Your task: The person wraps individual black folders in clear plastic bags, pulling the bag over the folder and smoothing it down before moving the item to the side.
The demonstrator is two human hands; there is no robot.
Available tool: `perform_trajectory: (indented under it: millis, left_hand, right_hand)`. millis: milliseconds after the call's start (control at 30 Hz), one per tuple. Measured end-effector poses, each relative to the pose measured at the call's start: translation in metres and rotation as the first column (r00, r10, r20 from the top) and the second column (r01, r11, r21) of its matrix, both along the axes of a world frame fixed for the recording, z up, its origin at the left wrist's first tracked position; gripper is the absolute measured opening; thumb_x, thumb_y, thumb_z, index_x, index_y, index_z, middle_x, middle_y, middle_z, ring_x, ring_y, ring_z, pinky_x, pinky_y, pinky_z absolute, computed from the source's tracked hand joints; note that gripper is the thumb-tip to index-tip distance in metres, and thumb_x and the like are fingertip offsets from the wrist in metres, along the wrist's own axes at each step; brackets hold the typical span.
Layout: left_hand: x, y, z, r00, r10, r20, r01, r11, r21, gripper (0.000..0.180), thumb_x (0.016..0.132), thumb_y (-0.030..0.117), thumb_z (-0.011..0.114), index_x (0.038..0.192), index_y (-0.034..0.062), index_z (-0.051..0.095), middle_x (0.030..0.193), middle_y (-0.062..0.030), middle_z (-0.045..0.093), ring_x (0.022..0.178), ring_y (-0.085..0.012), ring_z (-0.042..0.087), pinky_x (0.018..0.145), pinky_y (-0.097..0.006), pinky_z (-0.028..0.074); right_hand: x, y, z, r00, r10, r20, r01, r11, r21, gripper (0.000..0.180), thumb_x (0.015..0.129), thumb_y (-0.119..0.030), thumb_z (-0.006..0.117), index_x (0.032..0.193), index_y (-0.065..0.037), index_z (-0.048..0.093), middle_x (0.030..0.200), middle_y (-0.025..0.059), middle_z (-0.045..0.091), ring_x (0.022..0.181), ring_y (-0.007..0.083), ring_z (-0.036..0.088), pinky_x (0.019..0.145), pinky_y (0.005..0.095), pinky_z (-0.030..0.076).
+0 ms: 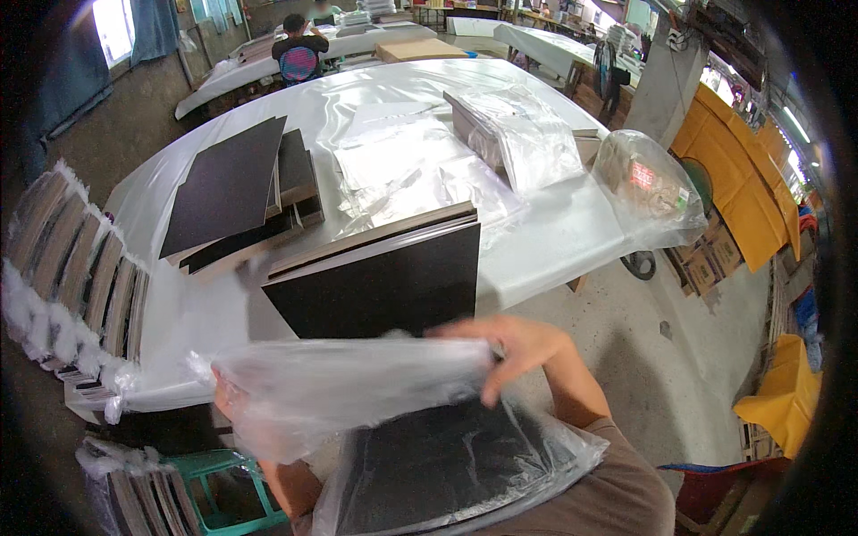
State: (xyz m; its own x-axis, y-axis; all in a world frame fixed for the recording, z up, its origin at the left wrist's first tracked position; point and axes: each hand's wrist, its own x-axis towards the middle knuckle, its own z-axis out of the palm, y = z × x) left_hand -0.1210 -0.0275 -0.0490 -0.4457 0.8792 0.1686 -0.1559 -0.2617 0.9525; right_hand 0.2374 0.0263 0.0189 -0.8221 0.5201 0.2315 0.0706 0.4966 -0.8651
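A clear plastic bag (349, 380) stretches between my two hands, its upper part smeared by motion. Its lower part lies over my lap around a flat black board (429, 464). My right hand (527, 348) grips the bag's edge at the right, thumb below and fingers above. At the other end my left hand (223, 393) holds the film, mostly hidden behind it. Just beyond the bag, a stack of black-faced boards (384, 281) leans at the near edge of the table. Further left lie more black boards (223, 183), piled unevenly.
White sheeting covers the table (554, 241). Clear plastic sleeves (402, 161) and a wrapped stack (518, 138) lie on it. A bag with brown contents (652, 192) sits at its right edge. Wrapped bundles (76, 268) stand left, above a green stool (223, 491). A person (299, 49) sits far off.
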Motion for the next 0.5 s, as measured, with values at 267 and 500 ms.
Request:
perform_trajectory:
  millis: [267, 500]
  left_hand:
    - [0.008, 0.049, 0.055, 0.963, -0.055, -0.263, 0.006, 0.983, -0.184, 0.061, 0.054, -0.011, 0.061, 0.112, -0.0017, 0.044, 0.093, -0.0109, 0.050, 0.080, -0.0231, 0.055, 0.066, -0.033, 0.047]
    - [0.028, 0.066, 0.045, 0.247, 0.581, -0.775, -0.087, 0.810, 0.580, 0.038, 0.060, -0.008, 0.063, 0.097, -0.0041, 0.053, 0.084, -0.0113, 0.055, 0.077, -0.0179, 0.056, 0.065, -0.026, 0.046]
  right_hand:
    - [-0.033, 0.034, 0.001, 0.458, -0.836, -0.302, 0.871, 0.354, 0.341, 0.079, 0.056, 0.011, 0.051, 0.128, -0.015, 0.031, 0.087, 0.0157, 0.039, 0.067, 0.0326, 0.049, 0.058, 0.0339, 0.043]
    - [-0.030, 0.011, -0.011, 0.438, -0.878, -0.195, 0.814, 0.295, 0.501, 0.078, 0.058, 0.005, 0.057, 0.126, -0.025, 0.035, 0.092, 0.0165, 0.035, 0.061, 0.0298, 0.052, 0.057, 0.0361, 0.045]
